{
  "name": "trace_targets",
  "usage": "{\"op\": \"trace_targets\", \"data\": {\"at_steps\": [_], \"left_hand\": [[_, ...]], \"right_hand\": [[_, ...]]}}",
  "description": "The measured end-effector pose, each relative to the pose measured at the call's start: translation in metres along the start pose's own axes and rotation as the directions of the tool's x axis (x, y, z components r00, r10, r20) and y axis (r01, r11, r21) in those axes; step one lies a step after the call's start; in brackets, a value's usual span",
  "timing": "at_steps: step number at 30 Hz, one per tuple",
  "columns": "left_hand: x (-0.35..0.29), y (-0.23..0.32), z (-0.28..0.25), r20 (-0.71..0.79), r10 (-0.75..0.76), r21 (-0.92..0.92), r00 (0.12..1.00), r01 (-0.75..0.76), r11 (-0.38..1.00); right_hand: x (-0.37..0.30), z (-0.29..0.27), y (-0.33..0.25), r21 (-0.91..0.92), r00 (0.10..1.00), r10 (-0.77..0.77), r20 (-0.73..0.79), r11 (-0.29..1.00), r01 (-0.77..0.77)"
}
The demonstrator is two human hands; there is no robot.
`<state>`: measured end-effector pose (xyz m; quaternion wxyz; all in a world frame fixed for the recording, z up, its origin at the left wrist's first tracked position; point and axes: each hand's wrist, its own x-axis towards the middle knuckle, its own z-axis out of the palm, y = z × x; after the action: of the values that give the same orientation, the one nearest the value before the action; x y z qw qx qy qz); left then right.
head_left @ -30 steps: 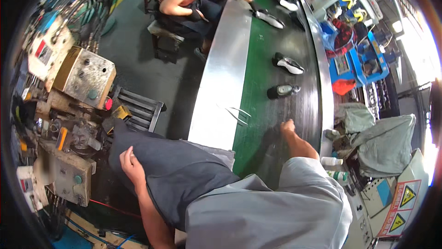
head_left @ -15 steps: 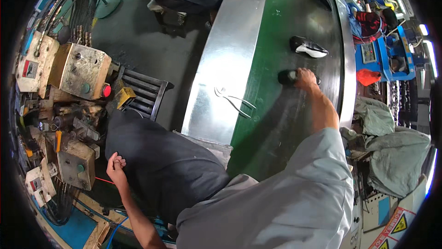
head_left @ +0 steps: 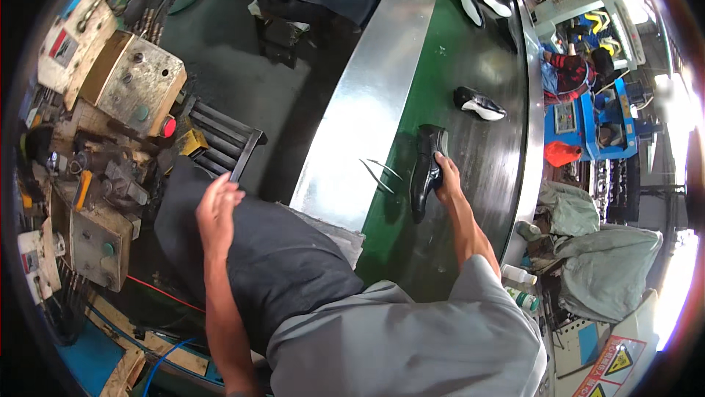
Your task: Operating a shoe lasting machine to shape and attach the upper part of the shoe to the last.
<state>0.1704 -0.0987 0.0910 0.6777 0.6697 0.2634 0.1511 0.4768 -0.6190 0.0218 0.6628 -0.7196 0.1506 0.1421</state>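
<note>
Over there the person's right arm stretches towards one o'clock, its hand (head_left: 448,178) clamped on a black shoe (head_left: 424,173) above the belt (head_left: 481,158). At ten o'clock, well apart, the left hand (head_left: 218,215) hovers, loose-fingered and empty.

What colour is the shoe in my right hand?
The shoe in your right hand is glossy black; the head view shows it best.
</note>
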Motion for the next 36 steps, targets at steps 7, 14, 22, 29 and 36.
{"op": "trace_targets", "data": {"at_steps": [7, 14, 22, 29, 36], "left_hand": [[0.022, 0.08, 0.054, 0.13, 0.09, -0.466, 0.987, -0.019, 0.885], [-0.036, 0.056, -0.035, -0.332, 0.217, -0.183, 0.918, -0.288, 0.94], [-0.092, 0.028, -0.105, -0.495, 0.293, 0.311, 0.818, -0.149, 0.939], [-0.084, 0.008, -0.092, -0.625, 0.242, 0.217, 0.742, -0.132, 0.967], [-0.074, 0.004, -0.073, -0.653, 0.223, 0.236, 0.723, -0.085, 0.968]], "right_hand": [[-0.16, 0.238, -0.082, 0.263, 0.469, 0.137, 0.873, 0.677, -0.687], [-0.258, 0.385, -0.039, -0.017, 0.287, 0.171, 0.943, 0.882, -0.471], [-0.317, 0.461, -0.042, -0.094, 0.293, -0.176, 0.94, 0.691, 0.717], [-0.308, 0.466, -0.038, -0.054, 0.21, -0.152, 0.966, 0.675, 0.736], [-0.306, 0.466, -0.024, -0.167, 0.284, -0.093, 0.954, 0.623, 0.764]]}}
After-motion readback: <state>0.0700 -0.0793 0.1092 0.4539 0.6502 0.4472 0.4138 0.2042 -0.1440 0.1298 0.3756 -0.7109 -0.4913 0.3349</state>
